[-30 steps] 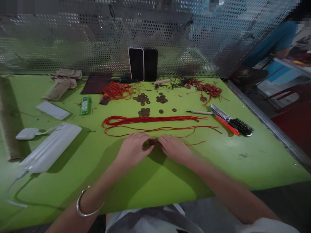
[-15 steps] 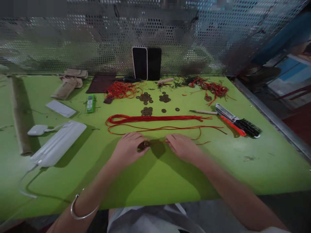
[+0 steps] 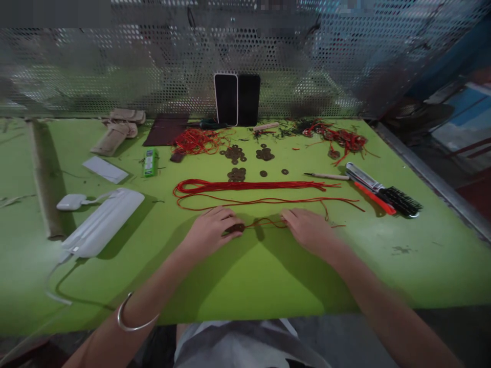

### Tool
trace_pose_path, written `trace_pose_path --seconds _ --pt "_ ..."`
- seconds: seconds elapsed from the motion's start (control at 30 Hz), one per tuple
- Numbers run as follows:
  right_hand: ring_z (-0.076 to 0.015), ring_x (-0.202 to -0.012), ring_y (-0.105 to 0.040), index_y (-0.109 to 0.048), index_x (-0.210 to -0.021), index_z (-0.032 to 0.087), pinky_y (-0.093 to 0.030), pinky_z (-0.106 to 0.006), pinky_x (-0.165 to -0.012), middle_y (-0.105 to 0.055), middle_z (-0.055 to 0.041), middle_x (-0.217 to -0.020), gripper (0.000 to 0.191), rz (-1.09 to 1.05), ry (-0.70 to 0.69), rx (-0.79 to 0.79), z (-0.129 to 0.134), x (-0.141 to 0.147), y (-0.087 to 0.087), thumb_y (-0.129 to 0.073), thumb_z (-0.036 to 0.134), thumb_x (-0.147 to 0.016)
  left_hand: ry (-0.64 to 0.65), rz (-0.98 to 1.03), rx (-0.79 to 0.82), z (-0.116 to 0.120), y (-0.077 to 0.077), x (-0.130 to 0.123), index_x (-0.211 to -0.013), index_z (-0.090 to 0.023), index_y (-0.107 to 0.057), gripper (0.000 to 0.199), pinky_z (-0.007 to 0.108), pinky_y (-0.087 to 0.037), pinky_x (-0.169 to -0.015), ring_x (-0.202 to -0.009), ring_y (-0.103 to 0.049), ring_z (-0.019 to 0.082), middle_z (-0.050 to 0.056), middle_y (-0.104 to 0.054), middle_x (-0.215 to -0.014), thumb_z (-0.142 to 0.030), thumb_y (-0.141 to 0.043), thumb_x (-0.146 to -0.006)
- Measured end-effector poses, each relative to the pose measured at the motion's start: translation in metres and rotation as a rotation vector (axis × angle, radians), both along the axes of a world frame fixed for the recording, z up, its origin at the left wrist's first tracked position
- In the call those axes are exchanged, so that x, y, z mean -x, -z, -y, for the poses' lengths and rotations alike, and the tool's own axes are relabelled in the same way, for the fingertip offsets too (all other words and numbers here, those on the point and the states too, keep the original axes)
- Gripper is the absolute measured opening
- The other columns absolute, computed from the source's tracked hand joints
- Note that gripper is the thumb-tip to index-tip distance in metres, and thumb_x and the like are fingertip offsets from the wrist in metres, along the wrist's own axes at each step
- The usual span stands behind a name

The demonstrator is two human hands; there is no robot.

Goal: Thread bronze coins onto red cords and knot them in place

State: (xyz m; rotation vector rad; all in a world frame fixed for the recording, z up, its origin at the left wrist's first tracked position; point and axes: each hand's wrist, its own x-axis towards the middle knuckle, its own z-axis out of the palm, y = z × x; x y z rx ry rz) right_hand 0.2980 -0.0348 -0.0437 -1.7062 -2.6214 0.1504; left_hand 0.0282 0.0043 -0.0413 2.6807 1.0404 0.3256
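My left hand (image 3: 212, 228) pinches a dark round coin (image 3: 238, 227) between thumb and fingers, low over the green table. From the coin a thin red cord (image 3: 264, 221) runs right to my right hand (image 3: 307, 230), whose thumb and fingers are closed on it. The cord bows into a loose loop between the hands, and its ends come out beyond the right hand. Just behind the hands lie a few single red cords (image 3: 245, 201) and a folded bundle of red cords (image 3: 261, 185). Several loose coins (image 3: 237, 174) lie in small piles behind the bundle.
On the left are a white power strip (image 3: 103, 222), a green box (image 3: 150, 162) and a rolled tan tube (image 3: 44, 179). A black brush (image 3: 401, 200) and a thin pointed tool (image 3: 328, 176) lie right. Two phones (image 3: 226, 99) lean against the perforated metal screen (image 3: 153, 66).
My right hand has moved right, away from my left hand, so more cord shows between them, now with a slack loop. The left hand still holds the coin.
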Motion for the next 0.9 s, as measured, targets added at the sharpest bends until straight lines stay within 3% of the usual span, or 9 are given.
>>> trace_pose_path --seconds 0.13,0.2,0.33,0.5,0.7,0.8,0.9 --pt "-0.0252 -0.104 -0.053 -0.052 -0.119 0.014 -0.044 -0.042 -0.086 -0.059 -0.0111 -0.113 0.03 -0.041 -0.062 -0.105 0.01 -0.004 -0.009 -0.044 0.019 -0.09 0.048 -0.011 -0.022 -0.004 0.001 0.004 -0.107 -0.022 -0.066 0.027 0.034 -0.049 -0.086 -0.095 -0.06 0.019 0.005 -0.067 -0.103 -0.036 -0.06 -0.084" --pt "-0.0257 -0.11 -0.049 -0.049 -0.125 0.016 -0.043 -0.043 -0.091 -0.055 -0.0106 -0.12 0.037 -0.075 -0.116 -0.12 0.011 0.004 -0.016 -0.047 0.027 -0.09 0.088 0.002 -0.038 -0.006 0.002 0.007 -0.112 -0.022 -0.063 0.035 0.034 -0.05 -0.085 -0.095 -0.06 0.019 0.006 -0.066 -0.105 -0.04 -0.061 -0.083" --pt "-0.0218 -0.104 -0.052 -0.056 -0.117 0.017 -0.044 -0.038 -0.089 -0.059 -0.0086 -0.112 0.03 -0.115 -0.263 -0.135 0.001 0.033 -0.02 -0.044 0.031 -0.094 0.132 0.017 -0.038 -0.01 0.002 0.012 -0.112 -0.022 -0.063 0.031 0.035 -0.049 -0.083 -0.095 -0.059 0.02 0.005 -0.065 -0.106 -0.033 -0.062 -0.082" --pt "-0.0182 -0.09 -0.056 -0.061 -0.104 0.016 -0.047 -0.034 -0.082 -0.062 -0.0056 -0.097 0.017 -0.097 -0.36 -0.178 -0.016 0.058 -0.003 -0.052 0.02 -0.09 0.105 0.033 -0.079 -0.008 0.003 0.013 -0.1 -0.019 -0.067 0.019 0.035 -0.05 -0.082 -0.09 -0.06 0.019 0.005 -0.067 -0.098 -0.021 -0.062 -0.082" --pt "-0.0184 -0.084 -0.055 -0.059 -0.102 0.009 -0.048 -0.031 -0.074 -0.06 -0.0088 -0.093 0.021 0.043 -0.366 -0.275 -0.014 0.065 0.013 -0.051 0.003 -0.084 0.071 0.04 -0.104 -0.005 0.007 0.012 -0.103 -0.016 -0.066 0.024 0.036 -0.052 -0.08 -0.089 -0.061 0.019 0.006 -0.068 -0.097 -0.023 -0.065 -0.08" --pt "-0.0192 -0.083 -0.056 -0.058 -0.101 0.008 -0.048 -0.032 -0.073 -0.06 -0.0109 -0.092 0.02 0.08 -0.354 -0.306 -0.013 0.066 0.016 -0.047 0.003 -0.086 0.052 0.046 -0.108 -0.004 0.009 0.01 -0.11 -0.016 -0.063 0.034 0.038 -0.052 -0.081 -0.091 -0.061 0.02 0.007 -0.068 -0.1 -0.024 -0.068 -0.078" --pt "-0.0188 -0.081 -0.057 -0.057 -0.099 0.009 -0.048 -0.033 -0.073 -0.061 -0.0104 -0.091 0.018 0.051 -0.335 -0.285 -0.014 0.066 0.02 -0.042 0.006 -0.089 0.031 0.057 -0.083 -0.004 0.01 0.008 -0.104 -0.018 -0.065 0.027 0.037 -0.052 -0.08 -0.089 -0.06 0.019 0.005 -0.068 -0.098 -0.022 -0.068 -0.077"
